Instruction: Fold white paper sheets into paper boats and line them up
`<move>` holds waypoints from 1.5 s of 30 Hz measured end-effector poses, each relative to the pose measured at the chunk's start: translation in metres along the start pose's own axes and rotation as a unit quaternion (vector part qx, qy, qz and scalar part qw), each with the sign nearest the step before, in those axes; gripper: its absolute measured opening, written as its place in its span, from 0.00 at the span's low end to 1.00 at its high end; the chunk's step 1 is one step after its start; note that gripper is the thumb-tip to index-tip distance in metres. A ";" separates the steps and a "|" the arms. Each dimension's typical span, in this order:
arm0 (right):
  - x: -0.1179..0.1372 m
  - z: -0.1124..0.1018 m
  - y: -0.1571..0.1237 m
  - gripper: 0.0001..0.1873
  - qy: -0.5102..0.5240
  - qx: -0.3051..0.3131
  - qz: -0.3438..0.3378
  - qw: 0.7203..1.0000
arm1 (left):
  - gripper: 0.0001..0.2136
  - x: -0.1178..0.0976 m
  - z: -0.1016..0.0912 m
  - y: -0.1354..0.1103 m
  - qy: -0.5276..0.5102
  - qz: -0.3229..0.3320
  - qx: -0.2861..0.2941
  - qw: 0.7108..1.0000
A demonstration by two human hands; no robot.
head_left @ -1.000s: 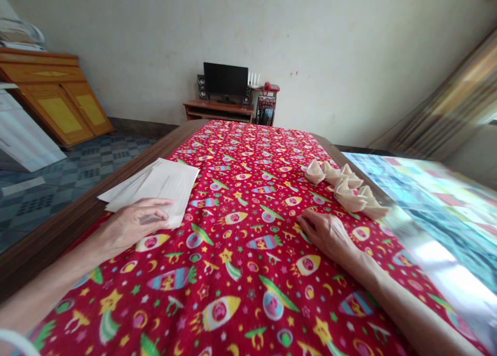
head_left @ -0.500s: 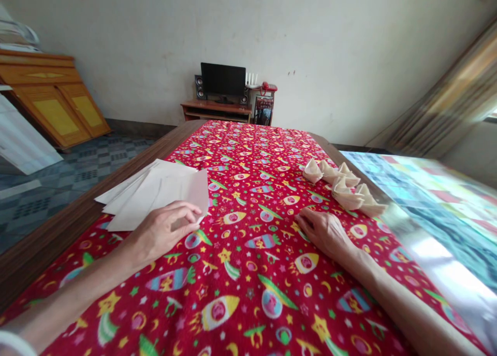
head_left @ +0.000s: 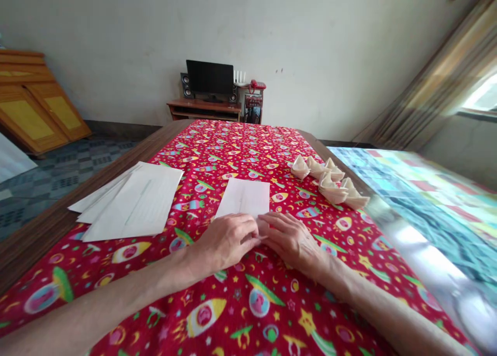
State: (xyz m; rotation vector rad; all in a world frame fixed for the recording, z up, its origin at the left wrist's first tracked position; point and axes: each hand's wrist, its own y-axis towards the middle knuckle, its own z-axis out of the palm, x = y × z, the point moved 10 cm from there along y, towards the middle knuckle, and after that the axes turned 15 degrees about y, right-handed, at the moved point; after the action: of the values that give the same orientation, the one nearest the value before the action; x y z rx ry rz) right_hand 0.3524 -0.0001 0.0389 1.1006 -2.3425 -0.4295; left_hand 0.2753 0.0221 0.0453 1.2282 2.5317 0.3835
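A single white sheet of paper [head_left: 246, 194] lies in front of me on the red patterned cloth [head_left: 209, 314]. At its near edge my left hand [head_left: 235, 237] has its fingers curled in a pinch on the paper. My right hand [head_left: 291, 239] meets it from the other side, fingers bent over the near right corner of the same sheet. Both hands hide the near edge of the paper. To the left rests a fanned stack of white paper sheets [head_left: 145, 203]. Several folded paper boats [head_left: 332, 190] stand in a cluster at the right.
The cloth covers a long brown wooden table [head_left: 46, 242]. Beyond its far end a monitor [head_left: 210, 77] with speakers stands on a small desk [head_left: 205, 106]. A yellow cabinet [head_left: 42, 104] is at the left, a bed with a colourful cover [head_left: 419, 190] at the right.
My left hand has brought one sheet from the stack to the middle of the cloth. My right hand has moved left to meet it at the sheet. The view has turned slightly right.
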 end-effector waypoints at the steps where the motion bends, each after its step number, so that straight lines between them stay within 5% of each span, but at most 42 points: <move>1: -0.001 0.000 0.000 0.13 0.032 -0.004 0.002 0.999 | 0.04 -0.002 0.001 0.000 0.000 0.003 -0.001 1.000; 8: -0.029 -0.013 -0.008 0.11 0.208 -0.072 0.120 0.968 | 0.19 0.019 -0.014 -0.016 0.015 -0.013 -0.009 1.000; 13: -0.042 -0.016 -0.011 0.11 0.202 -0.085 0.213 0.952 | 0.12 0.051 -0.023 -0.034 -0.004 -0.038 -0.051 0.998; 19: -0.036 -0.021 -0.012 0.12 0.184 -0.088 0.188 0.961 | 0.08 0.057 -0.024 -0.039 -0.056 -0.010 -0.101 0.993; 29: -0.012 -0.023 -0.007 0.10 0.178 -0.014 0.079 0.981 | 0.08 0.055 -0.022 -0.042 -0.118 -0.048 -0.056 0.990; 38: -0.057 -0.014 -0.016 0.20 0.139 -0.080 0.277 0.947 | 0.15 0.071 -0.016 -0.041 0.012 -0.134 -0.077 0.988; 45: -0.067 -0.017 -0.011 0.17 0.080 -0.126 0.308 0.940 | 0.19 0.088 -0.007 -0.024 0.104 -0.165 -0.022 0.980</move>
State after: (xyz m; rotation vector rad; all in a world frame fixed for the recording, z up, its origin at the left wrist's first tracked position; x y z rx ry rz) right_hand 0.4050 0.0441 0.0266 0.2408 -2.2544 -0.3674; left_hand 0.2035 0.0774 0.0296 0.7640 2.8225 0.5069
